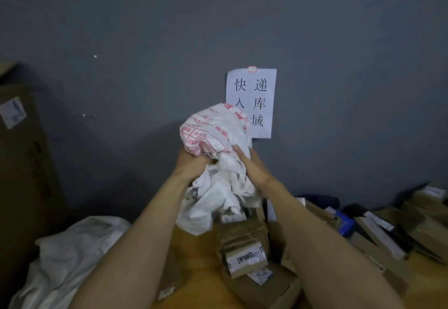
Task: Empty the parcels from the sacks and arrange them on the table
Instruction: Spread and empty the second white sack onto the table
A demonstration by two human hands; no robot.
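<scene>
Both forearms reach up from the near desk (194, 255) edge, wrists close: left hand (191, 165) digs curled fingers into the bunched white sack (213, 134), right hand (252, 170) clasps its other side. Sack hangs above mid-desk, loose end over the parcels (244, 243) heaped there. Prob. best: open end low, shake till nothing drops, then lay it w/ the other sack (72, 248) at the left edge.

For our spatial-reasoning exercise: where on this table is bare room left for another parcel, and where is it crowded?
Bare table shows in a strip between the left forearm and the central parcel pile, and at the near right. The right side is crowded with cardboard parcels; a white sack fills the left.
</scene>
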